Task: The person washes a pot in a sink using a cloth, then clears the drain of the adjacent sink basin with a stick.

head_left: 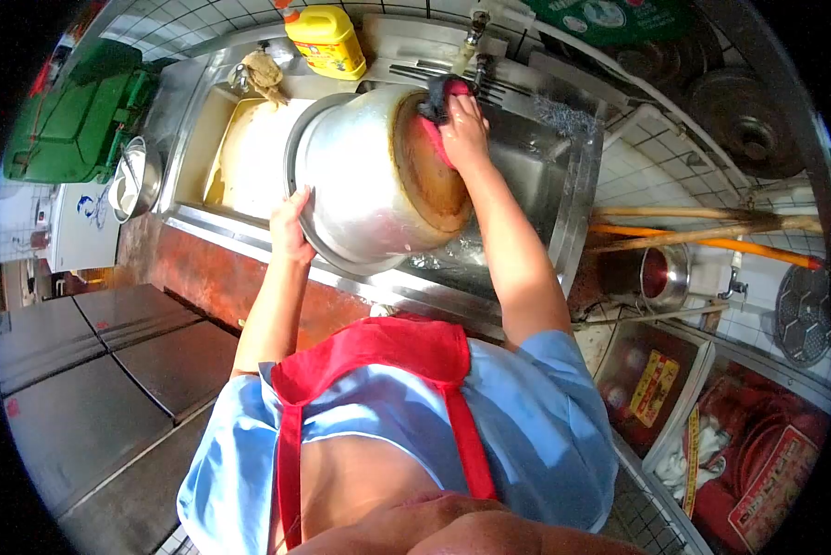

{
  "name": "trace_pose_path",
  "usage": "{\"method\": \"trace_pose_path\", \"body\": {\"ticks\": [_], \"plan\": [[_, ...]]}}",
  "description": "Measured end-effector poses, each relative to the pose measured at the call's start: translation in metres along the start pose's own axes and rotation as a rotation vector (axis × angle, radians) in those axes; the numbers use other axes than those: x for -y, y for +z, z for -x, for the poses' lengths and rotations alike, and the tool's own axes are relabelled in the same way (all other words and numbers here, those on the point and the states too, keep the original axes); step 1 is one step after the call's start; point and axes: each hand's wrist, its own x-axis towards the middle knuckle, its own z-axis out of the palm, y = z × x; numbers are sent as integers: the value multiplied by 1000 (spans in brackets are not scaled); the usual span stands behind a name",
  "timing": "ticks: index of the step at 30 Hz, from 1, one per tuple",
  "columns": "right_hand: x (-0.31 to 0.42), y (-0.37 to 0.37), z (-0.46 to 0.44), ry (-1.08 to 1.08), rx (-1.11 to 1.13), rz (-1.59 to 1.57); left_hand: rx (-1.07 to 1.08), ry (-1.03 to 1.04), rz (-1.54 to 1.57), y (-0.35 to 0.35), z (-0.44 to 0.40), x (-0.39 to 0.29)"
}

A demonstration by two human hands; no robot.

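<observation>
A large metal pot [350, 171] lies tilted on its side over the double sink [554, 199], its stained brown base turned to the right. My left hand [291, 227] is closed on the pot's rim at the near left side. Against the upper edge of the base, my right hand [464, 129] presses a pink and black scrubbing cloth [441, 104], with the fingers closed around it. The inside of the pot faces away and is hidden.
A yellow jug [326, 43] stands behind the sink, near a tap [471, 42]. Steel wool [565, 118] lies on the right ledge. A green bin [78, 120] is at the left; poles [702, 231] and crates [651, 384] are at the right.
</observation>
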Motion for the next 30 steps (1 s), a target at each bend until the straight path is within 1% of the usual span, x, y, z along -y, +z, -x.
{"method": "trace_pose_path", "body": {"ticks": [1,2,3,4,5,6,7,8,9,11,12,14,17,19,20,21,22,23,25,27,28,29,30], "plan": [[-18,10,2,27,-16,-32,7,17,-5,0,-1,-3],[-40,22,8,-238,-98,17,12,33,-10,-2,-3,-7],[-77,51,19,-139,-73,-80,14,47,-17,-6,-3,-10],[-115,75,43,278,129,-381,21,41,-14,-11,-4,-11],[-138,88,58,699,332,-671,24,52,-2,-12,-5,-12],[-116,76,69,897,237,-1008,28,59,8,-13,-5,-14],[-79,54,88,1088,122,-1346,33,67,17,-14,-5,-15],[-49,33,102,1113,49,-1510,-10,67,80,-18,-10,-11],[-17,16,98,1168,-17,-1739,-6,65,97,-19,-12,-13],[7,-13,102,1064,-38,-1929,6,66,128,-19,-15,-20],[0,-11,105,972,7,-1987,46,60,128,-28,-20,-22],[-19,-5,111,776,82,-2094,11,94,144,-41,-23,-25],[-19,-30,106,764,53,-2079,-56,117,124,-64,-24,-35],[-13,-52,101,770,36,-2066,-140,203,43,-64,-16,-53],[-12,-59,100,771,30,-2061,-232,266,-75,-70,-12,-63],[-12,-63,101,772,26,-2058,-183,276,-91,-74,-7,-76],[-16,-61,101,522,95,-1783,-196,322,-179,-73,-3,-88],[-21,-56,100,477,116,-1696,-122,382,-259,-70,6,-98],[-22,-53,96,361,186,-1509,-31,410,-346,-60,21,-117],[-11,-59,88,214,254,-1304,-22,428,-539,-67,32,-132],[-21,-51,92,362,297,-1689,20,437,-577,-71,34,-138],[-30,-43,97,522,335,-2070,-6,445,-664,-73,38,-140],[-37,-35,103,663,329,-2131,-31,451,-751,-73,41,-142]]}}
